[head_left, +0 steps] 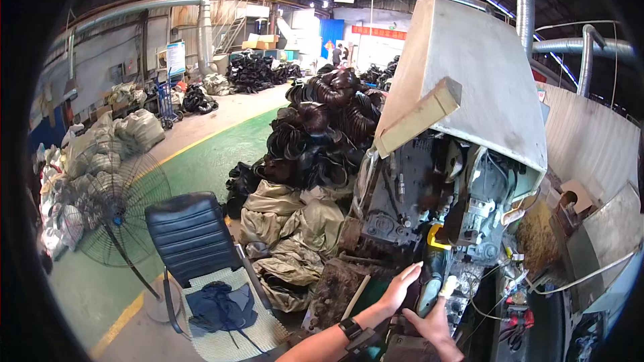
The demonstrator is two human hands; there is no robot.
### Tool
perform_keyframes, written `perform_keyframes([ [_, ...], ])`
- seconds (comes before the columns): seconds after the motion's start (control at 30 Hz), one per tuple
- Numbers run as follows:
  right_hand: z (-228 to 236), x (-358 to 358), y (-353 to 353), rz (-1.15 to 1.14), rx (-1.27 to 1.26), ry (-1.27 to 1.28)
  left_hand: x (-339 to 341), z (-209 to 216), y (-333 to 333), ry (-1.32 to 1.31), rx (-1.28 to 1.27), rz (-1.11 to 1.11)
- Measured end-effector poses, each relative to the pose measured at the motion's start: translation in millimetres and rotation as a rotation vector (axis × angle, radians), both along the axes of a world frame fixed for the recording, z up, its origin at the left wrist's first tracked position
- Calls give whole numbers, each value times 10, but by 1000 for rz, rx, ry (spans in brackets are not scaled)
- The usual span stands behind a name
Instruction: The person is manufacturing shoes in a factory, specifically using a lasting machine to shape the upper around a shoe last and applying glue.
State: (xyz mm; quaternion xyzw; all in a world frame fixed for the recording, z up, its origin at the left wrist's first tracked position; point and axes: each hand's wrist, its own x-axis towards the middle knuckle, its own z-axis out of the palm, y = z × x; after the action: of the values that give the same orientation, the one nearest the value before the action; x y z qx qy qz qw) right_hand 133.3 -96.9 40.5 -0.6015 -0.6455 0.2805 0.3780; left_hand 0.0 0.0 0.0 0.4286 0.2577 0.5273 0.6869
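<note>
Against a machine (479,228) on the right, an elongated piece shaped like a shoe (428,296), with a greenish sole-like face and dark sides, points up toward a yellow part (438,236). My right hand (433,325) grips its near end, thumb on the left side and a finger with a white fingertip cover on the right. Beside the piece's left side is my left hand (397,288), flat with fingers stretched forward; whether it touches cannot be made out. A dark watch (350,328) is on my left wrist.
A large pale hood (463,74) covers the machine. Left of it lie tan sacks (282,228) and a heap of black curved pieces (322,127). A black chair (191,228) holding dark cloth (220,305) and a standing fan (117,214) are at left. Cables and a red connector (526,320) hang right.
</note>
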Motion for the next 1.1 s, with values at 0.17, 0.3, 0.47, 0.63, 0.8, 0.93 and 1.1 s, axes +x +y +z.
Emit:
perform_keyframes([
  [0.17,-355,-93,110,-237,246,-326,47,59,-33,173,93,37],
  [0.3,-376,-69,243,-237,374,-151,150,134,21,363,157,165],
  [0.47,723,32,-377,-202,-56,505,-24,305,-27,241,143,530],
  [0.63,1206,281,-1349,27,-71,71,-369,643,-367,-278,-415,47],
  [0.8,1172,448,-1932,93,161,-382,-236,618,-883,-458,-555,-57],
  [0.93,663,544,-2437,-118,243,-146,19,803,-1143,-382,-643,-98],
  [1.1,237,816,-2864,-519,427,104,625,910,-1503,-236,-620,-148],
])
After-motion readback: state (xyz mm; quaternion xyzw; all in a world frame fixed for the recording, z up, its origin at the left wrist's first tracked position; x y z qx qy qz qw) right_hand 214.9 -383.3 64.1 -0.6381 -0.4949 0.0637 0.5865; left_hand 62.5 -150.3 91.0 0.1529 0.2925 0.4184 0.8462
